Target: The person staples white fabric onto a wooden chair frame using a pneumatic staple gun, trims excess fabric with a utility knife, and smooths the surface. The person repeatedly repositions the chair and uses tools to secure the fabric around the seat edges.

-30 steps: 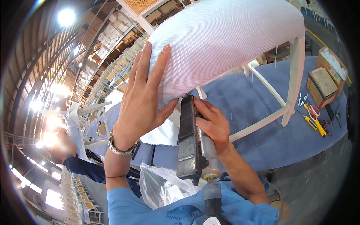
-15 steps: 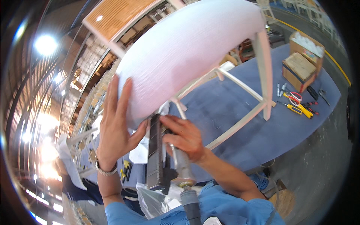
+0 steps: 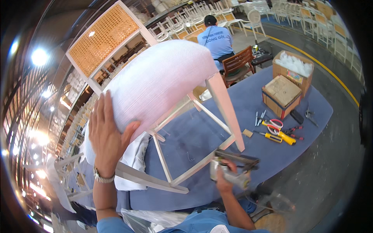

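Note:
A chair with a pale, ribbed fabric seat (image 3: 155, 73) and a woven cane back (image 3: 103, 42) stands tilted on the blue-covered table. My left hand (image 3: 105, 130) rests on the side of the cushion, fingers stretched out and thumb spread along the fabric. Off to the right, beyond the chair's legs, my right hand (image 3: 225, 178) grips a pneumatic staple gun (image 3: 235, 171) by its body. The gun hangs near the table's front edge, apart from the chair, and is slightly blurred. Part of my right fingers is hidden behind it.
On the table's (image 3: 206, 155) right lie yellow-handled screwdrivers (image 3: 285, 138), red-handled scissors (image 3: 276, 124) and pliers (image 3: 309, 116), beside two cardboard boxes (image 3: 281, 95). White cloth (image 3: 134, 159) lies under the chair. A co-worker (image 3: 215, 39) sits beyond the table, near a brown wooden chair (image 3: 237, 64).
My right hand has carried the staple gun away from the seat's near edge to the right. The chair now sits lower and farther left in view, with my left hand still on its cushion.

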